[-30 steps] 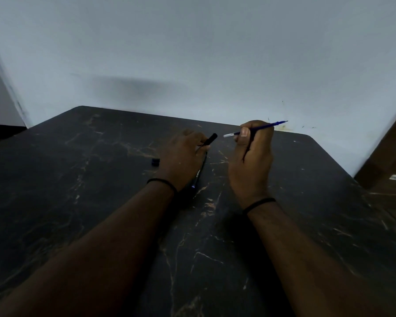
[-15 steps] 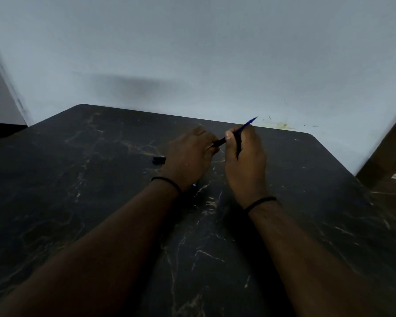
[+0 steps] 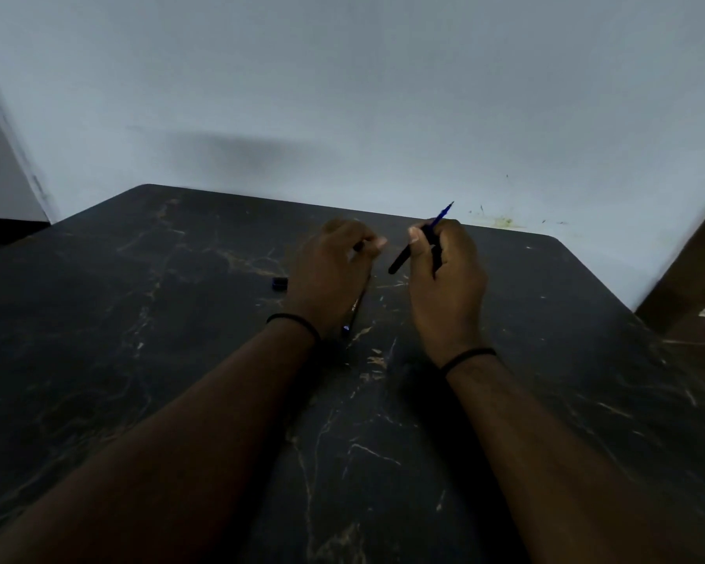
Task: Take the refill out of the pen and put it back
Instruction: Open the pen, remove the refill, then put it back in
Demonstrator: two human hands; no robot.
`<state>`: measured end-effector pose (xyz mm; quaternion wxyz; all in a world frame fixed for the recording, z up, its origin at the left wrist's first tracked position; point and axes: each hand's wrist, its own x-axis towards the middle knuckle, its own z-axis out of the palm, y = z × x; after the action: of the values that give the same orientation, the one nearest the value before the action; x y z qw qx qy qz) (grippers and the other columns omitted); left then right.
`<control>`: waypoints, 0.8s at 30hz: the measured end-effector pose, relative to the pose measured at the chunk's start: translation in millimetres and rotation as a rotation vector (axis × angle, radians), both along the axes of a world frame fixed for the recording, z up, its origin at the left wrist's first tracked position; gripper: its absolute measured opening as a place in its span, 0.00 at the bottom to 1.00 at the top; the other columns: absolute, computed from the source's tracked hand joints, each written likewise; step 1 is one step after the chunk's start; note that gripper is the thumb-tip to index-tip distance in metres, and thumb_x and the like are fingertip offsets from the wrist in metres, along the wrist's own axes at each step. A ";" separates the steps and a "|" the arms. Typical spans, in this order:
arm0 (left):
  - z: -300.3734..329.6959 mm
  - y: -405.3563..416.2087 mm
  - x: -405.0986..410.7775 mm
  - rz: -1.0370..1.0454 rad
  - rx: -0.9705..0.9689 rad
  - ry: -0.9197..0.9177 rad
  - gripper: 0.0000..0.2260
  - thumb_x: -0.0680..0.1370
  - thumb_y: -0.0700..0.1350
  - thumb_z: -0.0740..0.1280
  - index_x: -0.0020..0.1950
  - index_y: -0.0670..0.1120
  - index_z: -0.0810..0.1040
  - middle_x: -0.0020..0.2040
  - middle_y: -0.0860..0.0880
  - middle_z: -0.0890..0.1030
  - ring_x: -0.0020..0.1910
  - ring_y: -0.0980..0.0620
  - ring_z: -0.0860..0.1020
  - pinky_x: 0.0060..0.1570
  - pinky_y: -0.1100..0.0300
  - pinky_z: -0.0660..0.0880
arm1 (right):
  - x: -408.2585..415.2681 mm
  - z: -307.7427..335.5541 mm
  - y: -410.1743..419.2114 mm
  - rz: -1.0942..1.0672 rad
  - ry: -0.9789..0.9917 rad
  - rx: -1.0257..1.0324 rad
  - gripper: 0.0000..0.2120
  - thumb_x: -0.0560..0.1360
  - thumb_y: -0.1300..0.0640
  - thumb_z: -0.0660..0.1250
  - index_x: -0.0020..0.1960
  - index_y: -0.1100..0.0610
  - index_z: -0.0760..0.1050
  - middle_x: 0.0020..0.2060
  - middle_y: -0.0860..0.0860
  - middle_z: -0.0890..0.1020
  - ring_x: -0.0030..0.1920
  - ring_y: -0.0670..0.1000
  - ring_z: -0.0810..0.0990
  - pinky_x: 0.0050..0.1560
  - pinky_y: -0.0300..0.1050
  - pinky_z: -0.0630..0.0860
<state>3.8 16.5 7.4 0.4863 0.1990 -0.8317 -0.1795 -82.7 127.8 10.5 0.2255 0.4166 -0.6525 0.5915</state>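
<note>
While my right hand (image 3: 444,274) keeps its curled fingers (image 3: 418,242) round the dark front section (image 3: 401,260) of the pen, the blue refill (image 3: 444,210) pokes out past my knuckles toward the wall, its tip up and away from me. So the refill looks threaded through that short piece, with the lower black end slanting down toward the gap between my hands.

Over on the other side, my left hand (image 3: 330,274) is closed round the barrel (image 3: 354,315), which runs under my palm and shows below my wrist, close to the tabletop (image 3: 180,360). Something small and dark sits pinched at my left fingertips; I can't tell what it is. The two hands are near each other but apart, nothing joined between them.

My read: I'm on the put-it-back half. Next I'd need to line the refill and front piece up with the open mouth of the barrel, slide it in straight, then twist the parts together. The alignment is the fiddly bit, since the refill is thin and could bend if I push off-axis.

A small dark cap (image 3: 279,283) lies on the tabletop just left of my left hand, waiting.

Writing? None I can read: the light is dim and no brand shows on the pen.
</note>
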 end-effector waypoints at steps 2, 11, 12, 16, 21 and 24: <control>2.4 -5.2 4.0 0.181 0.100 0.107 0.10 0.80 0.51 0.64 0.43 0.48 0.77 0.42 0.51 0.75 0.37 0.55 0.72 0.36 0.59 0.69 | -1.5 -0.9 -0.3 0.012 -0.034 0.001 0.09 0.82 0.55 0.63 0.48 0.59 0.76 0.39 0.49 0.76 0.36 0.45 0.70 0.37 0.33 0.65; -3.4 -40.1 21.6 0.519 0.251 -0.474 0.21 0.76 0.60 0.64 0.45 0.42 0.82 0.47 0.41 0.83 0.48 0.39 0.81 0.47 0.55 0.73 | -0.1 -2.8 -0.4 0.023 -0.046 0.067 0.09 0.81 0.54 0.63 0.46 0.58 0.74 0.38 0.51 0.76 0.35 0.48 0.70 0.34 0.30 0.64; -3.5 -39.2 21.0 0.531 0.214 -0.516 0.21 0.76 0.60 0.65 0.47 0.42 0.82 0.49 0.40 0.83 0.50 0.39 0.81 0.45 0.55 0.69 | 0.3 -2.7 -0.3 0.023 -0.046 0.071 0.09 0.81 0.54 0.64 0.46 0.57 0.74 0.37 0.52 0.75 0.34 0.48 0.70 0.34 0.30 0.64; -2.0 -37.1 19.8 0.485 0.196 -0.522 0.21 0.75 0.63 0.66 0.37 0.45 0.77 0.42 0.43 0.82 0.40 0.44 0.78 0.39 0.58 0.64 | 0.5 -3.0 -0.5 0.023 -0.048 0.079 0.09 0.81 0.53 0.64 0.46 0.58 0.74 0.36 0.53 0.76 0.33 0.49 0.71 0.32 0.32 0.64; 2.7 -31.5 15.8 0.398 0.159 -0.508 0.29 0.67 0.72 0.68 0.29 0.46 0.71 0.29 0.47 0.74 0.30 0.49 0.74 0.31 0.60 0.66 | 0.0 -3.2 -0.1 0.019 -0.036 0.088 0.09 0.81 0.53 0.64 0.46 0.59 0.75 0.36 0.53 0.75 0.33 0.49 0.70 0.32 0.31 0.63; 2.7 -31.5 15.3 0.370 0.149 -0.592 0.29 0.64 0.72 0.70 0.29 0.47 0.70 0.31 0.48 0.74 0.33 0.47 0.76 0.34 0.58 0.70 | 0.7 -2.6 0.3 0.020 -0.026 0.086 0.09 0.81 0.54 0.64 0.45 0.58 0.74 0.35 0.52 0.74 0.32 0.47 0.68 0.32 0.29 0.63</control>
<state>19.1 -15.0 10.0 0.2328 0.4247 -0.8709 -0.0834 -82.0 128.1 7.9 0.1929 0.4246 -0.6761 0.5704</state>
